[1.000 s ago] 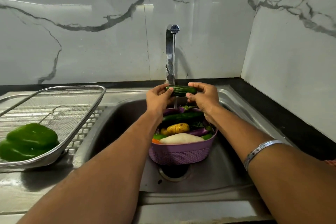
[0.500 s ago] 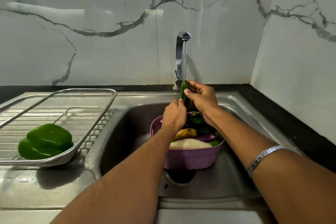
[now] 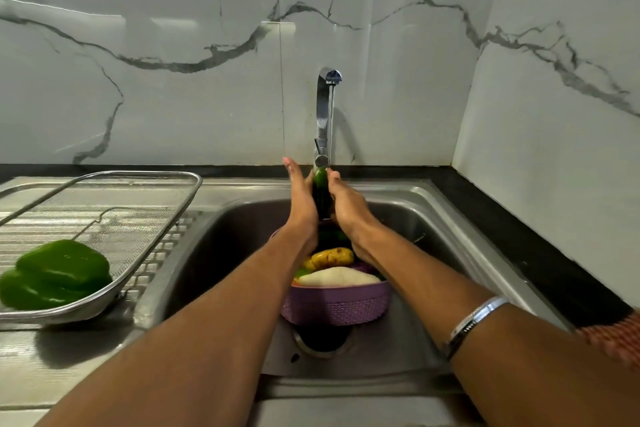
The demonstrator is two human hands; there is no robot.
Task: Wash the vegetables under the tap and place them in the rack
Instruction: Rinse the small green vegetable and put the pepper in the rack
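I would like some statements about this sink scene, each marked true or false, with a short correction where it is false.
1. The cucumber is between the left hand and the right hand, under the tap. True.
2. The rack holds two peppers. False: it holds one green pepper.
3. The purple basket stands inside the sink. True.
4. The basket is empty. False: it holds several vegetables, among them a potato.
5. The rack is to the right of the sink. False: it is to its left.
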